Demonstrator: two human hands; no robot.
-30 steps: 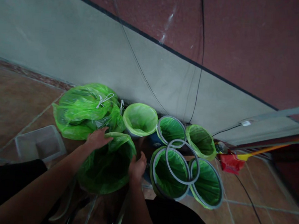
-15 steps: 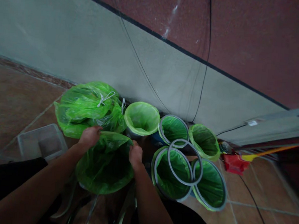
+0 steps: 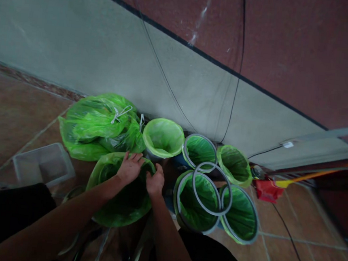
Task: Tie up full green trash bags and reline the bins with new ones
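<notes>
A green plastic bag (image 3: 116, 198) lines a bin in front of me. My left hand (image 3: 130, 167) lies on the bag's far rim, fingers stretched and slightly spread. Right beside it, my right hand (image 3: 155, 181) curls its fingers over the bag's edge at the right side of the rim. The two hands nearly touch. A loose grey ring (image 3: 212, 187) rests across the neighbouring bins.
Several green-lined bins (image 3: 162, 137) stand along the grey wall, two with grey rings. Tied full green bags (image 3: 98, 126) lie at left. A clear plastic tub (image 3: 43, 163) sits on the tiled floor. A red dustpan (image 3: 268, 189) and cables are at right.
My left hand has moved from the bag's left rim to the far right of the rim and opened flat. The right hand stays at the rim's right side.
</notes>
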